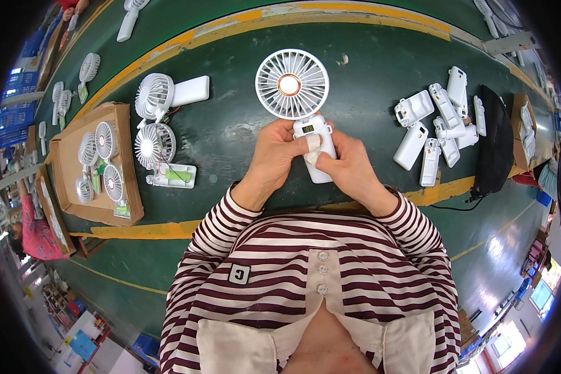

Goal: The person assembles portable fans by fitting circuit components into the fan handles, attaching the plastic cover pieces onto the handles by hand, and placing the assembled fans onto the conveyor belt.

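Observation:
A white handheld fan point(291, 85) lies with its round grille away from me and its handle toward me, a small dark display near the top of the handle. My left hand point(275, 151) is closed round the handle's left side, its thumb, wrapped in white tape or cloth, resting on the front. My right hand point(349, 163) grips the right side, its thumb also covered in white and pressed on the handle below the display. To the left are a fan with its handle closed point(191, 91) and a fan with an open handle point(172, 176) showing a green part and thin wires.
A cardboard tray point(131, 194) at the left holds several fan heads. Several white handle shells point(411, 146) lie in a heap at the right, beside a black bag-like thing point(495, 143). Yellow-taped edges border the green table point(230, 140). Another person point(38, 229) is at the far left.

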A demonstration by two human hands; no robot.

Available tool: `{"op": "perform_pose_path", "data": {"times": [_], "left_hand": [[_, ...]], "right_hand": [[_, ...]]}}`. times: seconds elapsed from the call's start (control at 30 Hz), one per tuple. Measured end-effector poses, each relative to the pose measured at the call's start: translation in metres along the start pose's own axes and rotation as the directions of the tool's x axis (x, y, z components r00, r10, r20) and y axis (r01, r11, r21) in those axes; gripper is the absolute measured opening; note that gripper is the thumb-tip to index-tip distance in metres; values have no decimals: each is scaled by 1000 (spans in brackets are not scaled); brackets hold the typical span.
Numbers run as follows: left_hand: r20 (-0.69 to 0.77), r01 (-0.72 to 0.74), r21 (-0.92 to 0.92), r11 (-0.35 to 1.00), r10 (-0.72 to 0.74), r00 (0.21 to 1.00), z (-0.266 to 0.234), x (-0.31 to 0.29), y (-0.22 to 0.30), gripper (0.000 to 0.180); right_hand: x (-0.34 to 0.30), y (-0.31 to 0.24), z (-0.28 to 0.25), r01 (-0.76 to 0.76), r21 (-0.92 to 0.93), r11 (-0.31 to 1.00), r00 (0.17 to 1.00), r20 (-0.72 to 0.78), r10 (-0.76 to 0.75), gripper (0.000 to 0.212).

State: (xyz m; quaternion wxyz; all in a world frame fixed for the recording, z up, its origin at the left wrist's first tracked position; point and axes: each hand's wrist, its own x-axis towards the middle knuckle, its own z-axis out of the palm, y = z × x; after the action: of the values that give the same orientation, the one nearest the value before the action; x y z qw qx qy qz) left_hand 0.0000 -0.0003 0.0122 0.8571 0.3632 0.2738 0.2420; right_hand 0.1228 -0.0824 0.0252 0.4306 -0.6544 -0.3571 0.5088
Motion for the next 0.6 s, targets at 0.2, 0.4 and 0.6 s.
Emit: {"op": "perform_pose_path", "data": {"times": [0.2,0.4,0.6], "left_hand": [[-26,-54,10,998,54,998,0,4,-4,39],[-74,14,-12,1000,-15,997,4,6,12,34],[-217,38,205,978,8,976,-13,41,86,27]], "right_hand": [[5,5,-3,-30,-19,999,999,32,30,22],[15,2,0,-94,287,953,991,115,63,24],[15,19,2,247,127,961,966,41,-254,34]]}}
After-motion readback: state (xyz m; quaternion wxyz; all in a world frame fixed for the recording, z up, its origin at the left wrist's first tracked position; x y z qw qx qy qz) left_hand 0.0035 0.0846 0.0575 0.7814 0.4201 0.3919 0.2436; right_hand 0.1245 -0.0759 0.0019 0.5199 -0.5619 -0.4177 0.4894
